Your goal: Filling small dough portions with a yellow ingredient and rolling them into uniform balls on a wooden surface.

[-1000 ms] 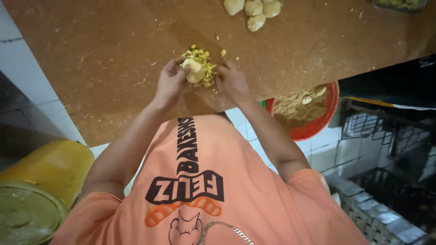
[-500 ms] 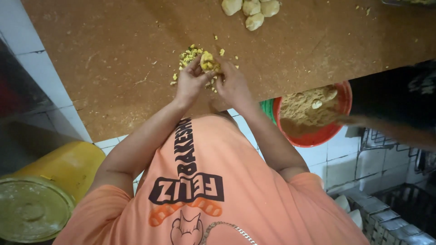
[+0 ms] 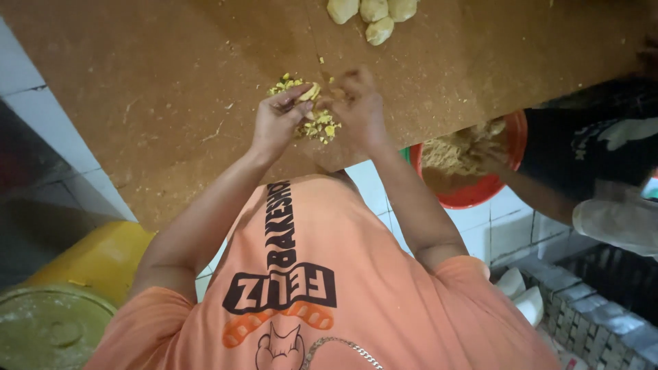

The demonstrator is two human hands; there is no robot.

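Note:
My left hand (image 3: 274,123) pinches a pale yellow dough piece (image 3: 308,92) between its fingertips, just above the brown wooden table (image 3: 171,82). My right hand (image 3: 358,104) is blurred. It curls right beside the left hand, fingers closed into the same crumbly yellow dough (image 3: 321,127). Loose yellow crumbs (image 3: 284,85) lie on the table under and behind both hands. My orange shirt fills the lower part of the view.
Several pale dough balls (image 3: 370,15) lie at the table's far edge. A red bowl (image 3: 480,195) of crumbly mix stands below the table on the right, with another person's hand (image 3: 490,156) in it. A yellow drum (image 3: 75,288) stands at lower left.
My hands have kept working the dough and shifted slightly right over the table. A person in a dark shirt has come in at the right and put a hand into the red bowl.

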